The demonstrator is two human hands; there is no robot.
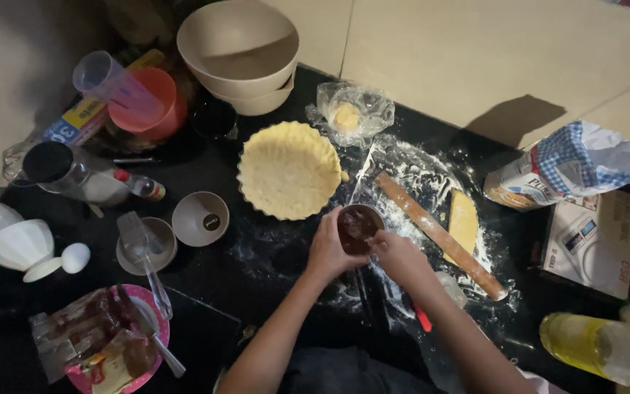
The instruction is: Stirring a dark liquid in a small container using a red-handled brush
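Hands first: left hand (pixel 327 252) is wrapped around a small round bowl (pixel 359 225) of dark stuff, standing upright on the floury black counter (pixel 271 255) just below the one ruffled pie crust (pixel 289 170), and right hand (pixel 397 255) is pinched at its rim, can't tell on what. One wooden rolling pin (pixel 439 235) lies diagonally, upper-left to lower-right, beside one yellow dough slab (pixel 464 221), with two stacked beige bowls (pixel 240 51) behind.

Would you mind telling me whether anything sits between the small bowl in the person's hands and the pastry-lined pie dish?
Nothing visible does. The left hand and right hand hold the small bowl just beside the pie dish, its near rim almost touching. The rolling pin lies on the other side, out of that path.
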